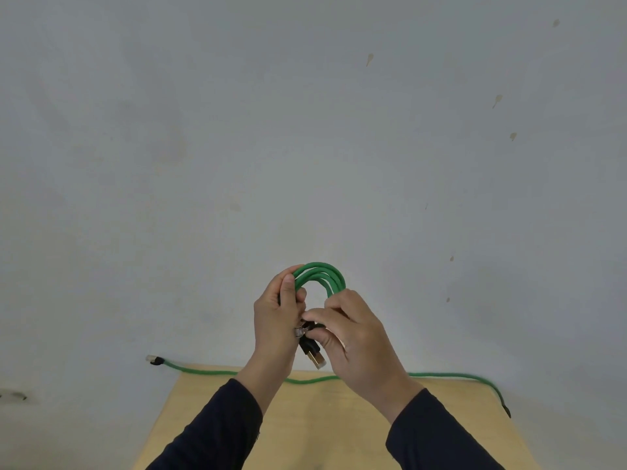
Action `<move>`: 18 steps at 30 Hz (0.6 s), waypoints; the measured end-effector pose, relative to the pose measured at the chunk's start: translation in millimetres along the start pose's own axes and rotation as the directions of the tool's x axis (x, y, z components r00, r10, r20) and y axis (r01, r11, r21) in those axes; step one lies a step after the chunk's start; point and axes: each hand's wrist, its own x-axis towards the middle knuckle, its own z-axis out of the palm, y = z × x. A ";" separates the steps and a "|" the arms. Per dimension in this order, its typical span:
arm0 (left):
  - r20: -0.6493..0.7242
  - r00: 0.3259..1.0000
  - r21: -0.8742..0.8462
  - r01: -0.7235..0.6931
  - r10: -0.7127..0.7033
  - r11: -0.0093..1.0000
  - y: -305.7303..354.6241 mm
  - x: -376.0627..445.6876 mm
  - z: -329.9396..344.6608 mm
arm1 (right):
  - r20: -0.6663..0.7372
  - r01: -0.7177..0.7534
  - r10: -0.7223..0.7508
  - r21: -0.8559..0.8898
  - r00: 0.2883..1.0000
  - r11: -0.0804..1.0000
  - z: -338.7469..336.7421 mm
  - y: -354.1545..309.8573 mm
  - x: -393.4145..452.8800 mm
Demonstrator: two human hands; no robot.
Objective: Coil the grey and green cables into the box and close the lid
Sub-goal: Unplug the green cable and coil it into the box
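Note:
A coiled green cable is held up in front of the wall, above the table. My left hand grips the coil's left side. My right hand grips its right side, fingers pinching near the black connectors. One connector with a gold tip hangs below my hands. A second green cable lies stretched along the far edge of the wooden table, its left plug past the table's corner and its right end drooping off the right side. No grey cable or box is in view.
A plain grey-white wall with small stains fills most of the view. The light wooden table reaches from the bottom edge to the wall.

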 end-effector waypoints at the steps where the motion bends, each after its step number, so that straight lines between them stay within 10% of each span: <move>1: -0.002 1.000 0.003 -0.006 0.006 1.000 0.4 0.8 -0.7 | 0.000 -0.016 0.016 0.042 1.000 0.999 -0.7 -2.3 1.2; 11: -0.020 0.999 -0.069 0.027 -0.028 0.997 2.4 12.6 -8.3 | 0.248 -0.192 0.120 0.293 0.961 0.937 -15.6 -2.9 7.9; 18: 0.056 0.998 -0.072 -0.015 0.019 0.997 -5.8 0.7 -2.9 | -0.049 -0.447 0.473 0.254 0.880 0.858 2.9 3.6 8.0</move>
